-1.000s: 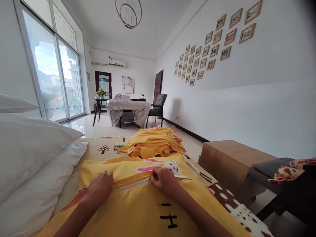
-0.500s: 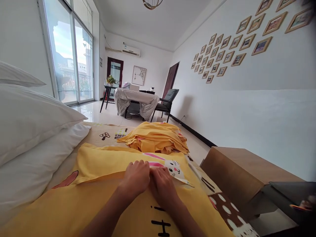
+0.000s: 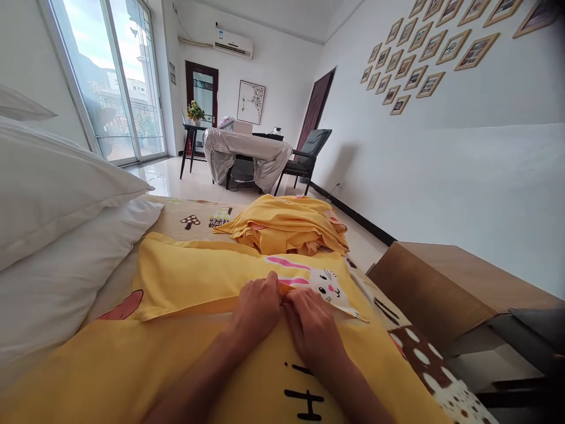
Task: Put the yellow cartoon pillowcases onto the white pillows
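Observation:
A yellow pillowcase (image 3: 189, 277) with a printed white rabbit and the letters "Hi" lies spread over the bed in front of me. Its rabbit-printed end is folded over, with the loose edge running across the middle. My left hand (image 3: 258, 306) is closed on that edge near the centre, fingers curled. Right beside it, my right hand (image 3: 311, 318) pinches the same edge just below the rabbit's ears. A narrow strip of the edge shows between the hands. My fingertips are partly hidden by the cloth and knuckles.
A heap of yellow cloth (image 3: 291, 227) lies beyond the pillowcase on the patterned bed sheet (image 3: 194, 209). White pillows (image 3: 66, 194) are stacked at left. An open cardboard box (image 3: 436, 288) stands right of the bed. Farther off are a covered table (image 3: 247, 144) and a chair (image 3: 309, 156).
The view has tilted slightly downward. My hands remain at the folded edge, a little apart now, with the strip of edge between them showing more.

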{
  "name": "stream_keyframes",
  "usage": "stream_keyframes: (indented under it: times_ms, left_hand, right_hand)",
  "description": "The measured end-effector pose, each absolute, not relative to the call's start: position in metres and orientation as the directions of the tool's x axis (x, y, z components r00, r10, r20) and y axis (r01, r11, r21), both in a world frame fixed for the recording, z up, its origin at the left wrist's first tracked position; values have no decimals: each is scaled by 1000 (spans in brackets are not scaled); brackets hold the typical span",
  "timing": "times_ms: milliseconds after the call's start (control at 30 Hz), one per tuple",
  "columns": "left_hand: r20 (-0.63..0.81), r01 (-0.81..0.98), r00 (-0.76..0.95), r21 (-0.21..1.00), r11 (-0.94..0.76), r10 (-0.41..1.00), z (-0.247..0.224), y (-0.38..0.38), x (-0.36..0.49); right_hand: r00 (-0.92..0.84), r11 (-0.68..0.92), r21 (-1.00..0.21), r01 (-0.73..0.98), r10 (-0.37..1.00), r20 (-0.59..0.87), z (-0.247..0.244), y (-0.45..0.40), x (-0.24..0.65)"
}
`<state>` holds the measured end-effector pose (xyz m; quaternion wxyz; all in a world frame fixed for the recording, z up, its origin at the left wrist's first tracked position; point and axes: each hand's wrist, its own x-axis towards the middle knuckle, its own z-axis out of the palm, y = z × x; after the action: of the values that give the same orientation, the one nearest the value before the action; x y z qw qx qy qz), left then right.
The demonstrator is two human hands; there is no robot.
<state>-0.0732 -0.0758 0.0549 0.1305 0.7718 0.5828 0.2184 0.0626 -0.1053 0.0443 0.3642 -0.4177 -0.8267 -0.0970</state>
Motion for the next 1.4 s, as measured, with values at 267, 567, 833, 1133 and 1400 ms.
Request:
stream_keyframes:
  times_ms: [267, 567, 833, 1133, 1400]
  left_hand:
    - [215, 832, 277, 434, -346, 936, 51, -76, -76]
    - [197, 833, 277, 438, -337, 940, 59, -75, -83]
    - [221, 830, 290, 426, -359, 931, 59, -74, -81]
    - [292, 897, 345, 179, -405, 892, 75, -86, -63]
    - [225, 823, 489, 203, -531, 843, 93, -92, 10]
  right_hand:
    - [-304, 551, -335, 764, 766, 566, 55, -104, 78]
    - [-188, 386, -412, 825, 876, 444, 76, -105, 118]
    - [-377, 506, -447, 738, 858, 348, 84, -102, 159]
    - [-383, 485, -647, 588, 872, 306, 69, -95, 168]
    - [-334, 596, -626, 503, 802, 495, 64, -92, 172]
